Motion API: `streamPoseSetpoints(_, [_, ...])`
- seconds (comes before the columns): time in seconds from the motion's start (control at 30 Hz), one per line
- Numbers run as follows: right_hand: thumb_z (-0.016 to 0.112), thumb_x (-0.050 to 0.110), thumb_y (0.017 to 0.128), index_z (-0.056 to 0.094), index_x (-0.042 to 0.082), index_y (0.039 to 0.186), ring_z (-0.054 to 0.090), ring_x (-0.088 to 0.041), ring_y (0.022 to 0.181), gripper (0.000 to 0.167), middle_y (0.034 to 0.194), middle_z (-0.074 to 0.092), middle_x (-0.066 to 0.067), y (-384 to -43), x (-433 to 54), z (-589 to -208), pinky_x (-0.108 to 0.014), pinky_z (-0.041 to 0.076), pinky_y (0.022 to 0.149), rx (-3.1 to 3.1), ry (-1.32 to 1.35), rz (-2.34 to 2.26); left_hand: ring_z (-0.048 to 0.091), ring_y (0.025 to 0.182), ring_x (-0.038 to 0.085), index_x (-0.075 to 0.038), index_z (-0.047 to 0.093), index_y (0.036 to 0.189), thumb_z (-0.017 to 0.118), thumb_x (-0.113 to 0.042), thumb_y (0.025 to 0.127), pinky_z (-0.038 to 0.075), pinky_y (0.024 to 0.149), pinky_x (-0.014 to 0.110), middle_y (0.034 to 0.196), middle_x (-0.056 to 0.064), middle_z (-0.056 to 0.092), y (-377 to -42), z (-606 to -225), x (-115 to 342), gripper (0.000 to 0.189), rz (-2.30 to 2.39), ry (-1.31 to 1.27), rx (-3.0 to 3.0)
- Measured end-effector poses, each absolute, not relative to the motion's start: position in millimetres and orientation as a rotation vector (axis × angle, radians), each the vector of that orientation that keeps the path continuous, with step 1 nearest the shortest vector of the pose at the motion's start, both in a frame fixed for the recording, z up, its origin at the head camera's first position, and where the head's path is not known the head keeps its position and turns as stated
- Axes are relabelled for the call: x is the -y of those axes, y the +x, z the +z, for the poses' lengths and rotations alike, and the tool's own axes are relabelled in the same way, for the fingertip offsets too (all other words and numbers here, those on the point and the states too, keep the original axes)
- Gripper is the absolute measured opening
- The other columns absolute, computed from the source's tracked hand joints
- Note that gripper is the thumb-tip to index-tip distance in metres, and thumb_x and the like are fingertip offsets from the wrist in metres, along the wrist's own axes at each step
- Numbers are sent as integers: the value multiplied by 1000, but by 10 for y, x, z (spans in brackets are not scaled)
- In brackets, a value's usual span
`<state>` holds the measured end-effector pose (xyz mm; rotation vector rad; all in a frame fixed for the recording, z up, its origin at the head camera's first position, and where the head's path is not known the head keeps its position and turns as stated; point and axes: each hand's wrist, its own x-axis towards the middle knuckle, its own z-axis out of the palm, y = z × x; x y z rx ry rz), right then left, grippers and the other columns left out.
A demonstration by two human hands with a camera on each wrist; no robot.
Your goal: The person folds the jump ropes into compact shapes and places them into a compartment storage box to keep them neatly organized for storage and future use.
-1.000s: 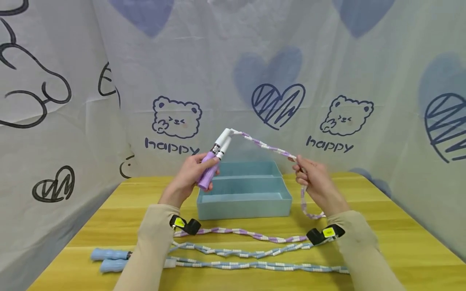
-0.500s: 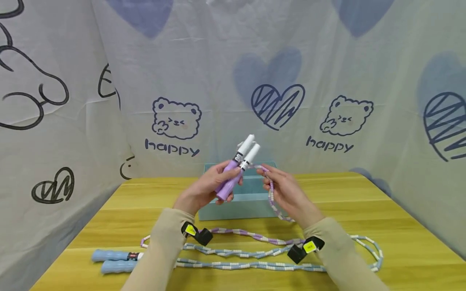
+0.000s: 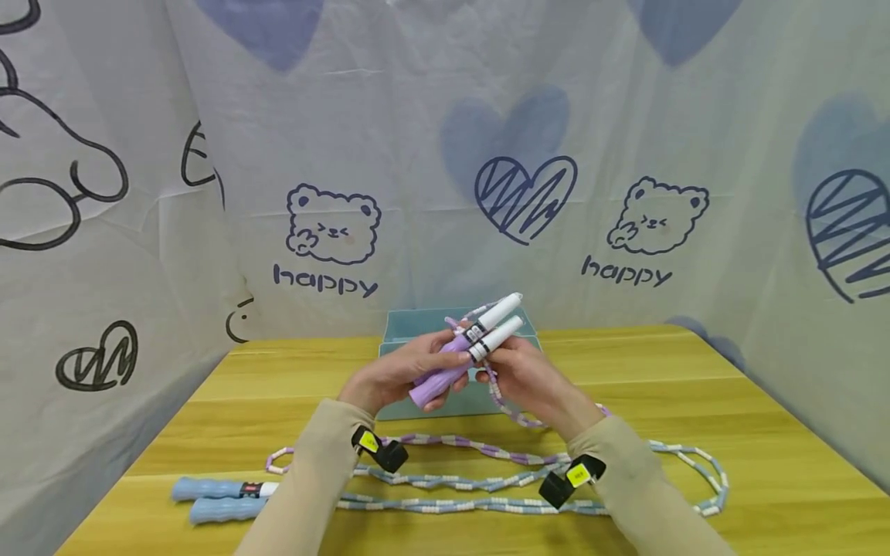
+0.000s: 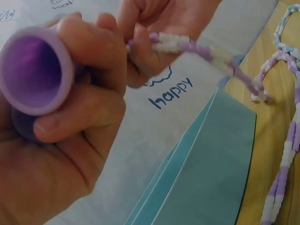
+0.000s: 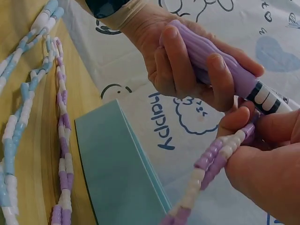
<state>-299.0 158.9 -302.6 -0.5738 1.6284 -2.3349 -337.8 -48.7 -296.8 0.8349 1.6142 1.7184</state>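
Both purple-and-white handles (image 3: 445,376) of a beaded jump rope lie side by side in my left hand (image 3: 406,369), raised in front of the box. Their white ends point up and to the right. In the right wrist view my left fingers curl round a ridged purple handle (image 5: 211,56). My right hand (image 3: 531,378) is close against the handles and pinches the doubled purple-and-white beaded rope (image 5: 215,157) between thumb and fingers. From there the rope hangs down toward the table; a bit of it also shows behind the white handle ends.
A light blue divided box (image 3: 434,401) stands behind the hands. A blue-and-white beaded jump rope (image 3: 473,506) lies along the front of the wooden table (image 3: 208,421), its blue handles (image 3: 222,508) at the left. Purple-and-white rope (image 3: 480,446) stretches between it and the box.
My right hand has come in from the right, bringing the rope up against the handles. My left hand has moved right and lower, with the handles tilting further to the right.
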Motion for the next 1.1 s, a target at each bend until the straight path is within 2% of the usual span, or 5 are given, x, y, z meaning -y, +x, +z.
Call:
streamPoseSetpoints(0.17, [40, -6, 99, 44, 4, 145, 47, -17, 91, 48, 122, 53, -5, -2973, -1582, -3047, -27, 42, 79, -1620, -684, -2288, 54, 56, 19, -35, 29, 151, 59, -20, 99, 47, 44, 29, 83, 14, 59, -3373, -2963, 539, 62, 1678, 881, -1624])
streamPoseSetpoints(0.37, [46, -4, 96, 44, 8, 142, 49, -20, 110, 47, 133, 50, -6, -2979, -1639, -3087, -34, 39, 98, -1561, -711, -2253, 52, 57, 21, -41, 34, 149, 56, -15, 101, 47, 44, 30, 86, 17, 57, -3362, -2934, 601, 60, 1597, 950, -1679])
streamPoseSetpoints(0.53, [49, 4, 99, 60, 4, 122, 51, -22, 125, 26, 130, 60, -7, -2996, -1762, -3054, -36, 35, 109, -1485, -672, -2334, 53, 52, 22, -38, 36, 149, 58, -17, 100, 49, 44, 32, 86, 19, 59, -3342, -2892, 641, 58, 1509, 1012, -1775])
streamPoseSetpoints(0.77, [56, 5, 98, 61, 9, 81, 50, -17, 96, 18, 94, 52, -4, -3010, -1813, -2874, -27, 41, 87, -1767, -535, -2379, 53, 48, 19, -10, 53, 128, 64, -18, 96, 48, 43, 30, 84, 19, 63, -3361, -2882, 668, 35, 1389, 1001, -1906])
streamPoseSetpoints(1.1, [72, 24, 91, 69, 8, 100, 47, -23, 66, 19, 69, 53, -9, -2866, -1934, -2724, -32, 40, 63, -2620, -701, -1745, 56, 51, 23, -19, 59, 120, 69, -27, 93, 50, 44, 32, 85, 14, 66, -3339, -2943, 690, 30, 1082, 954, -2187])
